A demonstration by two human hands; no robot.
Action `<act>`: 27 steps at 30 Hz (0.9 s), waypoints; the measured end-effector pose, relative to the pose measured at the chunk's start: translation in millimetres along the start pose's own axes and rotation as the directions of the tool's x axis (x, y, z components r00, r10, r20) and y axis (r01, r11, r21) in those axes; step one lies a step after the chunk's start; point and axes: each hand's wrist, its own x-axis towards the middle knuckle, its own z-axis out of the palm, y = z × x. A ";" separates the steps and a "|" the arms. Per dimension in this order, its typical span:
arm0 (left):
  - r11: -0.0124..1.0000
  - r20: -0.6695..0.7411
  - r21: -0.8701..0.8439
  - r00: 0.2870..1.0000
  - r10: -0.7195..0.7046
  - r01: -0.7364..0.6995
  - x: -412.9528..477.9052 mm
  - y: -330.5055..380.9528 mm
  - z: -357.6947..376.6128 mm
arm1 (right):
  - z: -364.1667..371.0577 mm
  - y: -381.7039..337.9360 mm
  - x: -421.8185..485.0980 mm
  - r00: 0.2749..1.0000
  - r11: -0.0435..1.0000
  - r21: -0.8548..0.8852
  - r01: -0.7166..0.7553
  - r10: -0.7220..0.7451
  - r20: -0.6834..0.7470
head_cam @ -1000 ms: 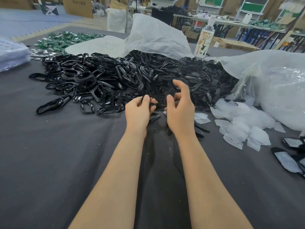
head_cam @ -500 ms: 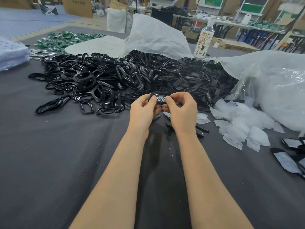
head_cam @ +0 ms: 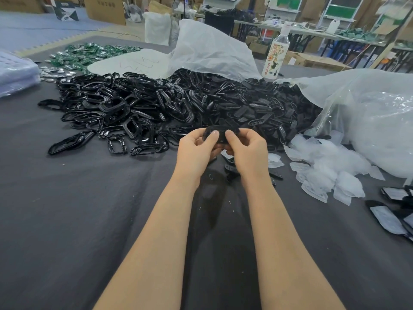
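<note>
The small black plastic shell sits pinched between your two hands, raised just above the bench at the near edge of the heap of black parts. Your left hand and right hand each grasp one end, thumb on top and fingers curled beneath. It looks light, stiff and glossy, so probably slick and liable to crack if twisted: grip the thicker rim at both ends.

The thumbs of the left hand and right hand cover most of the black part, so its shape cannot be told. Toward the right edge of the table, the clear bag and the film-covered pieces are cut off by the frame. The label on the bottle is too small to read.
</note>
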 end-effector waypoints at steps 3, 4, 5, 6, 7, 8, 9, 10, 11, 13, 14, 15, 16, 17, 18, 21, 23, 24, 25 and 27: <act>0.973 -0.065 0.228 0.997 0.050 -0.034 2.5 -5.5 -0.1 | 1.5 0.6 -2.3 0.999 0.995 -0.086 0.051 -0.050 0.016; 0.970 -0.074 0.240 0.996 0.048 -0.029 2.6 -5.7 -0.5 | 1.9 0.5 -3.1 0.998 0.993 -0.103 0.057 -0.056 0.015; 0.973 -0.077 0.231 0.996 0.039 -0.020 2.8 -5.6 -1.0 | 2.5 0.2 -3.9 0.998 0.991 -0.118 0.058 -0.057 0.013; 0.976 -0.075 0.218 0.997 0.029 -0.012 3.1 -5.6 -1.8 | 2.6 0.4 -4.1 0.998 0.990 -0.130 0.057 -0.056 0.011; 0.977 -0.066 0.212 0.998 0.022 -0.007 3.4 -6.0 -2.1 | 2.2 1.0 -3.8 0.999 0.989 -0.139 0.053 -0.053 0.009; 0.977 -0.054 0.211 0.998 0.016 -0.004 3.7 -6.5 -2.1 | 1.6 1.4 -3.5 0.999 0.988 -0.150 0.049 -0.048 0.011; 0.978 -0.044 0.207 0.999 0.010 -0.001 3.6 -6.9 -1.9 | 0.9 1.8 -2.9 0.999 0.986 -0.159 0.046 -0.044 0.014; 0.980 -0.039 0.201 0.999 0.008 0.000 3.2 -7.1 -1.7 | 0.1 2.0 -2.4 0.999 0.985 -0.167 0.045 -0.043 0.019; 0.979 -0.038 0.202 0.999 0.010 -0.002 2.9 -7.1 -1.5 | -0.7 2.4 -1.9 0.999 0.984 -0.171 0.047 -0.044 0.025; 0.971 -0.048 0.240 0.998 0.027 -0.015 2.4 -7.0 -1.5 | -1.4 2.5 -2.2 0.998 0.983 -0.177 0.052 -0.046 0.037; 0.965 -0.058 0.263 0.998 0.036 -0.020 2.5 -6.9 -1.8 | -1.4 2.6 -2.0 0.998 0.982 -0.179 0.051 -0.044 0.044; 0.959 -0.070 0.283 0.997 0.043 -0.022 2.8 -7.0 -2.0 | -1.3 3.1 -1.8 0.998 0.983 -0.178 0.048 -0.039 0.051; 0.953 -0.081 0.302 0.996 0.049 -0.022 2.9 -6.9 -2.4 | -1.2 3.2 -1.8 0.998 0.984 -0.176 0.040 -0.030 0.059; 0.944 -0.089 0.329 0.994 0.057 -0.025 3.0 -6.8 -2.7 | -1.0 3.4 -1.5 0.998 0.985 -0.170 0.026 -0.015 0.067; 0.929 -0.095 0.368 0.993 0.072 -0.032 3.0 -6.6 -3.1 | -1.1 3.7 -1.0 0.997 0.987 -0.160 0.011 0.001 0.073; 0.885 -0.103 0.464 0.989 0.110 -0.050 2.1 -5.8 -3.3 | -1.6 5.9 0.8 0.997 0.987 -0.158 -0.023 0.035 0.074; 0.878 -0.102 0.475 0.988 0.114 -0.052 1.0 -6.1 -2.8 | -1.4 7.2 0.6 0.997 0.981 -0.196 -0.008 0.022 0.070; 0.879 -0.101 0.474 0.989 0.110 -0.049 0.8 -6.2 -2.5 | -1.3 7.5 0.7 0.998 0.976 -0.218 0.004 0.010 0.066; 0.885 -0.099 0.464 0.990 0.101 -0.044 0.6 -6.2 -2.3 | -1.5 7.5 1.0 0.998 0.973 -0.232 0.011 0.003 0.060; 0.914 -0.080 0.405 0.994 0.069 -0.031 0.2 -5.5 -2.2 | -3.1 7.1 2.0 0.999 0.975 -0.221 0.004 0.006 0.042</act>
